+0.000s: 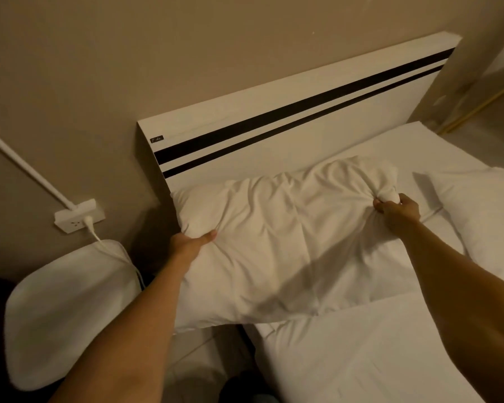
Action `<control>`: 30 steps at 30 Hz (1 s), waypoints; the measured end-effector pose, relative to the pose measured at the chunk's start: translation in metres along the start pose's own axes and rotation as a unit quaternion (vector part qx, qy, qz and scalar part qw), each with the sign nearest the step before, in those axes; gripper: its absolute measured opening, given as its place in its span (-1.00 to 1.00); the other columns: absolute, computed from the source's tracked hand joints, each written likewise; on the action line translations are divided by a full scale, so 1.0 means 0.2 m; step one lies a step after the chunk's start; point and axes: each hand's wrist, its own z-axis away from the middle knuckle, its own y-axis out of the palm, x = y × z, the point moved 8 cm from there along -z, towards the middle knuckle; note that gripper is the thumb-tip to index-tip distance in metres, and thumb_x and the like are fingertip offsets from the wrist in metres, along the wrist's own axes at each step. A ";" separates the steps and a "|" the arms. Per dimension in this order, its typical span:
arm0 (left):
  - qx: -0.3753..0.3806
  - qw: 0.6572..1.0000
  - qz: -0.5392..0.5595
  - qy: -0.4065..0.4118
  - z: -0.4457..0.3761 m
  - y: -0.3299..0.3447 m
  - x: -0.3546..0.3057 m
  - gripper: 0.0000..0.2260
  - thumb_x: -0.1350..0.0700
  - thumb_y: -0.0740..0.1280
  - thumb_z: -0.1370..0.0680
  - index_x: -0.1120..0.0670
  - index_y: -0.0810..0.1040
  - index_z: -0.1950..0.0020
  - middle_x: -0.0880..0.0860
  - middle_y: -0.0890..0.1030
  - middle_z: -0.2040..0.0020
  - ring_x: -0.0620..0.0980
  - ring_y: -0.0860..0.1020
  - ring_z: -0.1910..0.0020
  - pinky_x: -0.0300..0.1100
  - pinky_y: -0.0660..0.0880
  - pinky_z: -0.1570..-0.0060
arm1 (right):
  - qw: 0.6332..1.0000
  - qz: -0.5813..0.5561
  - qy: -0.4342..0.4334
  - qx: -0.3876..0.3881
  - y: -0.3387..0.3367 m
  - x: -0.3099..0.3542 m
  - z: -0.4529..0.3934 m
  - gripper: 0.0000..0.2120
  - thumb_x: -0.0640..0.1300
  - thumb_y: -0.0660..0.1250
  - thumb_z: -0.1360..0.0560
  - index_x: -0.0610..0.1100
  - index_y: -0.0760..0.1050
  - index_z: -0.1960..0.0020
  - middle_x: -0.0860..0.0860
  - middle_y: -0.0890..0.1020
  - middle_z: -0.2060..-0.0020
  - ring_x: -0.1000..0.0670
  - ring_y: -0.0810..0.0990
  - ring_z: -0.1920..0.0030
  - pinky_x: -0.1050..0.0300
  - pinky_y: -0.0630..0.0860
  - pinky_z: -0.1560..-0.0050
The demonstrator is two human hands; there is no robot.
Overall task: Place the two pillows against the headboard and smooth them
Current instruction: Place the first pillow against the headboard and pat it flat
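A wrinkled white pillow (pixel 277 234) lies across the left head end of the bed, its far edge close to the white headboard (pixel 274 112) with two black stripes. My left hand (pixel 191 242) grips the pillow's near left corner. My right hand (pixel 397 212) is clenched on bunched fabric at its right end. A second white pillow (pixel 483 213) lies on the bed to the right, apart from the headboard and partly cut off by the frame edge.
A white cushion-like object (pixel 64 315) sits left of the bed below a wall socket (pixel 77 218) with a plugged-in cable. The mattress (pixel 361 353) is covered by a white sheet. The floor (pixel 477 123) shows beyond the bed's right side.
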 end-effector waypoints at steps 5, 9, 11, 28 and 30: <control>0.000 1.000 0.009 -0.017 -0.14 0.05 0.00 -0.05 -0.13 0.61 -0.23 0.17 0.30 -0.49 0.17 0.44 -0.41 0.17 0.47 -0.31 -0.04 0.45 -0.27 | 1.000 0.020 0.000 0.004 0.13 0.05 -0.13 -0.71 -0.03 0.47 -0.35 -0.10 0.56 -0.03 -0.09 0.58 0.09 -0.24 0.57 -0.08 -0.05 0.50 -0.12; -0.011 0.999 0.011 -0.030 -0.24 0.14 0.03 -0.10 -0.09 0.60 -0.26 0.21 0.31 -0.47 0.19 0.44 -0.40 0.18 0.46 -0.33 -0.06 0.43 -0.29 | 0.999 0.049 -0.007 0.011 0.24 0.09 -0.29 -0.69 -0.03 0.47 -0.37 -0.14 0.56 -0.05 -0.14 0.59 0.06 -0.24 0.56 -0.07 -0.04 0.48 -0.13; -0.014 0.999 0.013 -0.040 -0.29 0.21 0.04 -0.11 -0.08 0.60 -0.27 0.22 0.31 -0.47 0.20 0.43 -0.41 0.19 0.45 -0.34 -0.05 0.41 -0.30 | 0.998 0.063 -0.013 0.017 0.31 0.10 -0.39 -0.69 -0.04 0.48 -0.38 -0.14 0.56 -0.06 -0.18 0.62 0.00 -0.24 0.56 -0.06 -0.02 0.46 -0.11; -0.075 0.994 0.054 -0.060 -0.86 0.87 0.14 -0.22 -0.16 0.58 -0.25 0.13 0.46 -0.37 0.15 0.56 -0.28 0.17 0.53 -0.23 -0.22 0.37 -0.03 | 0.984 0.157 -0.050 0.075 0.88 0.10 -1.29 -0.75 -0.07 0.39 -0.45 -0.14 0.53 -0.09 -0.22 0.62 -0.04 -0.30 0.56 -0.10 -0.07 0.49 -0.12; -0.080 0.994 0.040 -0.059 -0.91 0.92 0.16 -0.20 -0.20 0.55 -0.27 0.12 0.43 -0.40 0.14 0.54 -0.32 0.19 0.50 -0.27 -0.22 0.35 -0.06 | 0.981 0.161 -0.065 0.084 0.96 0.11 -1.37 -0.75 -0.08 0.36 -0.47 -0.14 0.52 -0.10 -0.23 0.62 -0.06 -0.30 0.55 -0.10 -0.06 0.47 -0.11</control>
